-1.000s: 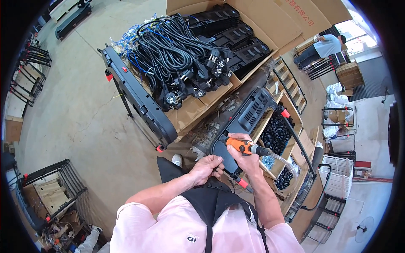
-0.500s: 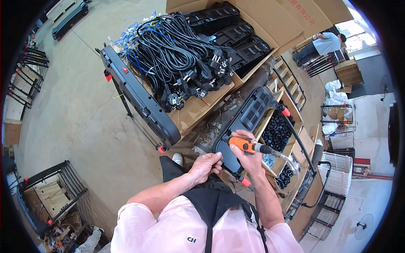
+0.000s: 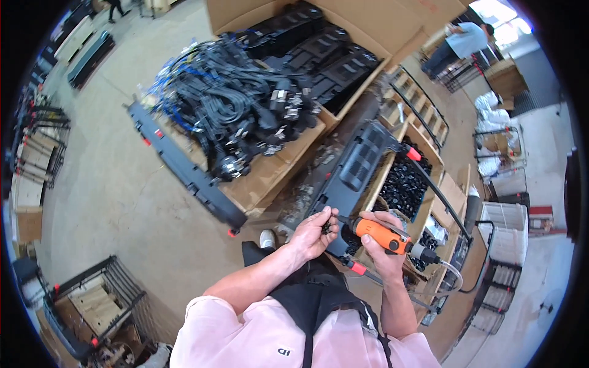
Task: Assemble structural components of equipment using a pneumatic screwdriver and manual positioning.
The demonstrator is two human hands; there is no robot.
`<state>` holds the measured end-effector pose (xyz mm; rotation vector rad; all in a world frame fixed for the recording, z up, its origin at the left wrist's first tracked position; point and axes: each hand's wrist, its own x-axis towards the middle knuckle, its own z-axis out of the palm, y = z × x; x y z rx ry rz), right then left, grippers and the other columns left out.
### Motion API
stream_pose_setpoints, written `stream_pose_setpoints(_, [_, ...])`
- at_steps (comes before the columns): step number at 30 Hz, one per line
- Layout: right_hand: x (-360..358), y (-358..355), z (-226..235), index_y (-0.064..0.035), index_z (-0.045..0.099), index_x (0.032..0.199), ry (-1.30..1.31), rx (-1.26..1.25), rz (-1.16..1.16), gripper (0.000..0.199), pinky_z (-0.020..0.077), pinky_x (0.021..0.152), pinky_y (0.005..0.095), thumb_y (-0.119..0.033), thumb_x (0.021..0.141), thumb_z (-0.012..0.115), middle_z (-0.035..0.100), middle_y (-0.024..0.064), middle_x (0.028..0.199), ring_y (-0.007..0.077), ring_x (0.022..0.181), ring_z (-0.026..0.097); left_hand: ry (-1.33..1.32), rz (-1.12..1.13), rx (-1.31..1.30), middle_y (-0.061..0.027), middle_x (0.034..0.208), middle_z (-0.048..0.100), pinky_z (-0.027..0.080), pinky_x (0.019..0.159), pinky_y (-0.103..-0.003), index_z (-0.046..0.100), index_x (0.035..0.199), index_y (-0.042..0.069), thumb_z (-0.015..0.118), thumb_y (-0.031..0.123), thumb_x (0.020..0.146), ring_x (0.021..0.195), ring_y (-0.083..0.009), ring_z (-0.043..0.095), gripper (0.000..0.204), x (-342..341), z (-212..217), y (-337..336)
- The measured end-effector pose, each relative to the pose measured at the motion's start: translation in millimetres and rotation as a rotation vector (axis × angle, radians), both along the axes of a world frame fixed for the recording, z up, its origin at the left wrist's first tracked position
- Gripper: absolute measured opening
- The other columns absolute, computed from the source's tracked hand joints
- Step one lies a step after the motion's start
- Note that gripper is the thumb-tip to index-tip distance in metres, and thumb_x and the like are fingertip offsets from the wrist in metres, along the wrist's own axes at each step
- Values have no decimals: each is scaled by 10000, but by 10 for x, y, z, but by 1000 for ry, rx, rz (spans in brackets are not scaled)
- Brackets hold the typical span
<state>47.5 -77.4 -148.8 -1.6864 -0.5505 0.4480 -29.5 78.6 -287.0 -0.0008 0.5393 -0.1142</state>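
My right hand (image 3: 385, 256) is wrapped round an orange power screwdriver (image 3: 381, 236) with a clear hose at its rear end. The tool lies nearly level, its dark nose pointing left at my left hand's fingertips. My left hand (image 3: 314, 236) is closed, thumb and forefinger pinched at the tool's tip. Small dark pieces show in its curled fingers, too small to name. Beneath both hands lies a long black plastic housing (image 3: 362, 161) with vent slots, on a frame with black tubes and red end caps (image 3: 358, 268).
Left, a cardboard box (image 3: 279, 175) holds bundled black power cables (image 3: 227, 104) and black housings (image 3: 331, 61). Another long black housing (image 3: 184, 168) stands along its side. Right, a wooden bin (image 3: 405, 184) holds small black parts. A person (image 3: 460, 46) stands at the far right.
The screwdriver has swung from pointing up and left over the housing to lying level, its tip now at my left fingertips. My left hand has moved slightly right and up. The view has shifted.
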Motion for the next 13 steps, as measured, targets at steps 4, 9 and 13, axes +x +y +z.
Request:
stream_pose_setpoints(4, [256, -195, 85, -3, 527, 1364, -6, 15, -14, 539, 523, 1089, 416, 3, 886, 776, 685, 205, 1324, 273, 1234, 660, 13, -62, 33, 22, 857, 638, 555, 668, -262, 681, 1149, 90, 611, 336, 1089, 754, -124, 634, 263, 294, 153, -132])
stream_pose_setpoints(9, [783, -549, 39, -12, 527, 1368, 19, 60, -20, 536, 523, 1082, 404, -35, 906, 799, 667, 192, 1359, 250, 1256, 645, 97, -42, 115, 29, 859, 621, 537, 706, -262, 681, 1181, 94, 595, 364, 1095, 788, -127, 619, 296, 839, 331, -501])
stream_pose_setpoints(13, [1378, -774, 102, -14, 529, 1384, 50, 58, -86, 573, 519, 1103, 430, -44, 882, 804, 696, 208, 1311, 283, 1241, 665, 87, -26, 68, -33, 952, 657, 588, 826, -319, 679, 1227, 88, 552, 376, 1109, 864, -188, 650, 336, 1278, 356, -787])
